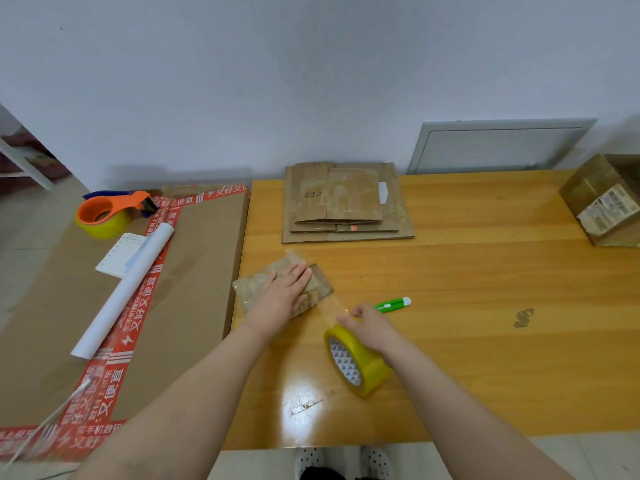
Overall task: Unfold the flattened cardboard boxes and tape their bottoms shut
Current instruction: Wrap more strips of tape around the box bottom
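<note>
A small cardboard box lies near the left edge of the wooden table, its top covered in clear tape. My left hand presses flat on it, fingers spread. My right hand grips a yellow tape roll just right of the box. A clear strip of tape runs from the roll to the box. A stack of flattened cardboard boxes lies at the table's far edge.
A green utility knife lies right of my right hand. A taped brown box stands at the far right. On the large carton to the left sit an orange tape dispenser, a white paper roll and a notepad.
</note>
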